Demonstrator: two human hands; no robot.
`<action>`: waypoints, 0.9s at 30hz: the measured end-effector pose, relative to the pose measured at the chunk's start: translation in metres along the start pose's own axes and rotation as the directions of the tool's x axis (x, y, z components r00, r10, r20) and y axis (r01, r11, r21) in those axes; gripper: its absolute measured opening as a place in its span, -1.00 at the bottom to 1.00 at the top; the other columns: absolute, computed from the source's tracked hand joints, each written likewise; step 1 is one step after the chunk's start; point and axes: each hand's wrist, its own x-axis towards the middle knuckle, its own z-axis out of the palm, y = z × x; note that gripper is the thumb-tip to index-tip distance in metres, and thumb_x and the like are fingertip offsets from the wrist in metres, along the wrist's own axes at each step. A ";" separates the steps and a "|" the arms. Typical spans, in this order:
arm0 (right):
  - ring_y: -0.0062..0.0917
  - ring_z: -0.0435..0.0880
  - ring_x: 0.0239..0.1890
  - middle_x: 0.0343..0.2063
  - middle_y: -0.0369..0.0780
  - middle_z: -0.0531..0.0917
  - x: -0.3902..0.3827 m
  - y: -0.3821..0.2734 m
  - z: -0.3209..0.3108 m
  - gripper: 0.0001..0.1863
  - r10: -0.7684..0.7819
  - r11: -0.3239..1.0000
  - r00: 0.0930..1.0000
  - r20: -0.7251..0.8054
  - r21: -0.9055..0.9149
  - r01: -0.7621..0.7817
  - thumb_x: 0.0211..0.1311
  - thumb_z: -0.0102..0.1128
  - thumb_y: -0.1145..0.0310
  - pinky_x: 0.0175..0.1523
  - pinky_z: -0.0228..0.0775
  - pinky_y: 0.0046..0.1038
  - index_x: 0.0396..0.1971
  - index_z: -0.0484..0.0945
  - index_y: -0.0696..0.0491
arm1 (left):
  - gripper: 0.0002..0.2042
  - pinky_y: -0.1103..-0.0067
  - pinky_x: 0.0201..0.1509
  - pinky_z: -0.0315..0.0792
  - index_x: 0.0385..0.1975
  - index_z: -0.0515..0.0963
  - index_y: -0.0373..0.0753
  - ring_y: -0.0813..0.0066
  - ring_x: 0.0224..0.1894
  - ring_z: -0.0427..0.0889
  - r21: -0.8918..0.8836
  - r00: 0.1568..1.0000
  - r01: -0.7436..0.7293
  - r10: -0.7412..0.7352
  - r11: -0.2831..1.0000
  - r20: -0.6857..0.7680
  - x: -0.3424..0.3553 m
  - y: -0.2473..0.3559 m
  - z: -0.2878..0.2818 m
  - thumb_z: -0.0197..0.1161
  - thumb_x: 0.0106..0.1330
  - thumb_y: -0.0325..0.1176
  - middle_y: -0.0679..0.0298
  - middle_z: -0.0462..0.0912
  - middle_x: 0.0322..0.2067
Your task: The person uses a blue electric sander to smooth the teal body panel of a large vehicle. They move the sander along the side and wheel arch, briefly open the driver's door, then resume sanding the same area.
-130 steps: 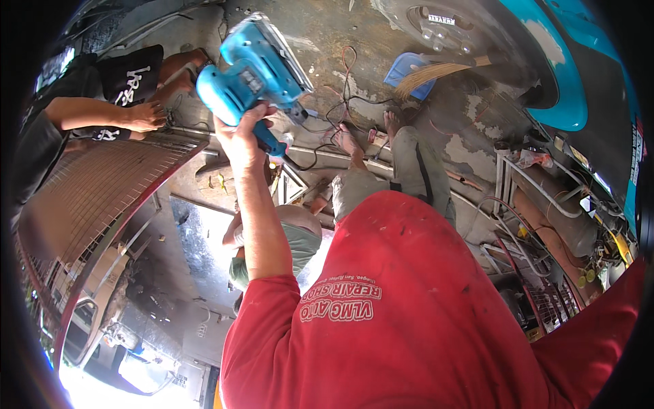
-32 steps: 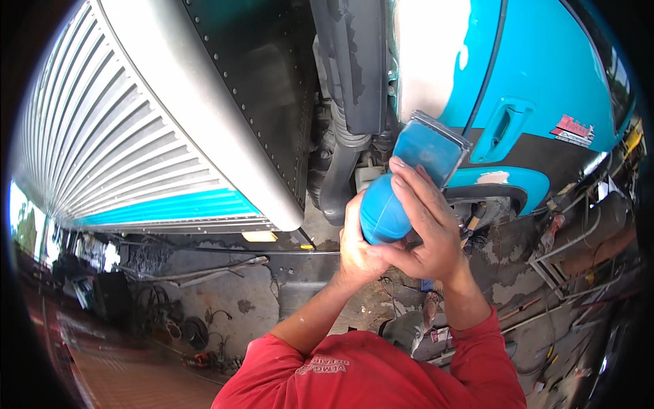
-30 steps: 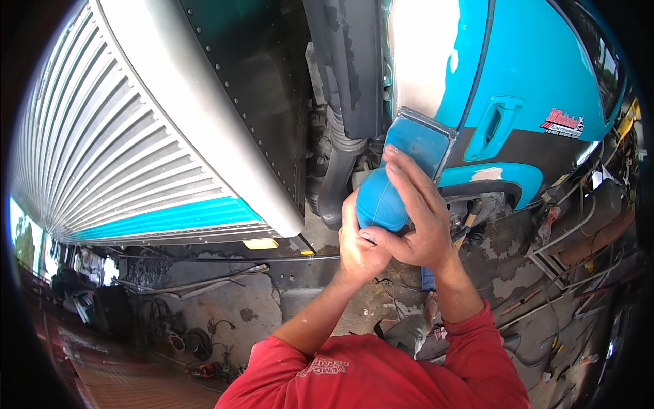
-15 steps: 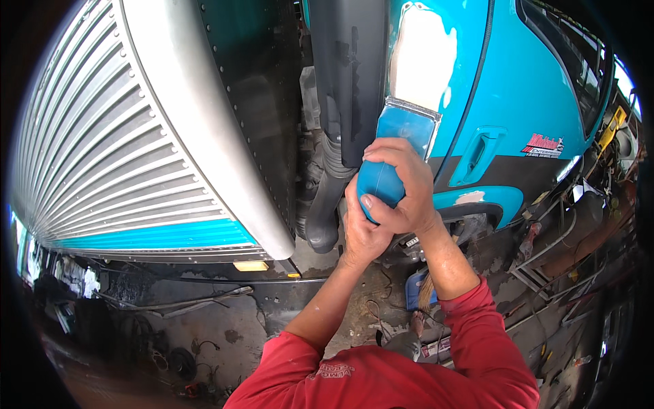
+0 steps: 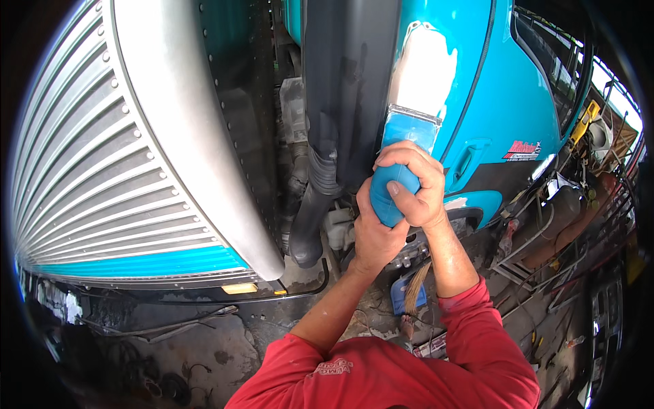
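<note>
Both my hands grip a blue power sander (image 5: 410, 129). My left hand (image 5: 373, 238) wraps round its body from below and left, and my right hand (image 5: 427, 199) lies over the knob, fingers curled across the top and thumb along it. The sander's flat plate sits at the lower end of a white patch (image 5: 424, 68) on the turquoise truck cab (image 5: 514, 88), just right of a dark vertical duct (image 5: 344, 82). A door handle (image 5: 466, 163) is to the right of my hands. The sander's pad face is hidden.
A ribbed silver body (image 5: 194, 136) with a turquoise stripe fills the left. Below lie a blue dustpan (image 5: 398, 296) with a straw broom (image 5: 417, 286), and pipes (image 5: 160, 330) on the concrete floor. Metal racks and a cylinder (image 5: 579, 211) stand at the right.
Earlier my left hand alone held the sander over the floor, near other people. Now both hands hold it at the cab, where it has lately tilted upright onto the patch's lower end.
</note>
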 end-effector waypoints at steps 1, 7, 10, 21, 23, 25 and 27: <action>-0.20 0.79 -0.16 -0.19 -0.05 0.75 0.004 0.000 -0.002 -0.60 0.002 1.000 1.000 -0.001 -0.011 -0.002 -0.08 0.28 0.44 0.00 0.62 -0.31 -0.14 0.71 0.18 | -0.18 0.33 0.26 0.55 0.47 0.16 -0.35 0.23 0.21 0.64 -0.018 1.000 0.022 -0.022 1.000 0.013 0.003 0.003 0.001 0.54 0.31 -0.34 -0.03 0.54 0.23; -0.21 0.79 -0.14 -0.20 -0.07 0.76 0.027 -0.005 -0.014 -0.60 0.019 1.000 1.000 0.006 0.003 -0.019 -0.06 0.26 0.45 0.03 0.61 -0.31 -0.13 0.71 0.18 | -0.19 0.31 0.31 0.51 0.45 0.17 -0.34 0.21 0.24 0.61 -0.032 1.000 -0.015 0.015 0.999 0.001 0.021 0.022 0.008 0.55 0.31 -0.36 -0.04 0.52 0.24; -0.24 0.79 -0.13 -0.20 -0.09 0.77 0.039 -0.010 -0.020 -0.61 0.044 0.999 0.999 0.000 0.009 -0.044 -0.03 0.27 0.42 0.04 0.60 -0.33 -0.13 0.72 0.17 | -0.20 0.28 0.27 0.54 0.45 0.16 -0.33 0.17 0.23 0.64 -0.022 1.000 -0.024 0.024 0.999 0.016 0.029 0.036 0.011 0.54 0.31 -0.36 -0.05 0.55 0.23; -0.37 0.77 -0.11 -0.19 -0.14 0.77 0.060 -0.016 -0.031 -0.64 0.127 0.988 0.991 -0.040 0.095 -0.123 0.11 0.27 0.33 0.08 0.58 -0.34 -0.09 0.72 0.16 | -0.15 0.12 0.16 0.64 0.49 0.07 -0.24 -0.20 0.13 0.74 0.040 0.992 -0.123 0.123 0.992 0.020 0.050 0.058 0.014 0.45 0.24 -0.46 -0.27 0.63 0.13; -0.34 0.78 -0.11 -0.18 -0.13 0.77 0.050 -0.013 -0.027 -0.64 0.121 0.988 0.992 -0.037 0.099 -0.117 0.09 0.27 0.36 0.08 0.58 -0.34 -0.10 0.72 0.16 | -0.21 0.25 0.24 0.58 0.45 0.16 -0.28 0.08 0.21 0.70 0.016 0.999 -0.043 0.043 0.999 0.020 0.041 0.050 0.011 0.49 0.27 -0.43 -0.13 0.60 0.19; -0.29 0.78 -0.12 -0.18 -0.11 0.76 0.038 -0.010 -0.022 -0.65 0.120 0.988 0.992 -0.025 0.096 -0.117 0.04 0.27 0.44 0.07 0.58 -0.34 -0.11 0.71 0.17 | -0.20 0.26 0.25 0.57 0.45 0.16 -0.29 0.10 0.23 0.68 0.011 1.000 0.008 -0.008 1.000 0.021 0.032 0.039 0.008 0.50 0.28 -0.41 -0.12 0.57 0.22; -0.28 0.78 -0.13 -0.19 -0.10 0.76 0.026 -0.006 -0.016 -0.64 0.066 0.995 0.998 -0.010 0.075 -0.065 0.02 0.27 0.46 0.06 0.59 -0.34 -0.11 0.71 0.17 | -0.19 0.30 0.28 0.54 0.46 0.16 -0.32 0.18 0.24 0.64 -0.021 0.999 0.029 -0.028 0.999 0.027 0.025 0.028 0.007 0.52 0.30 -0.37 -0.06 0.54 0.24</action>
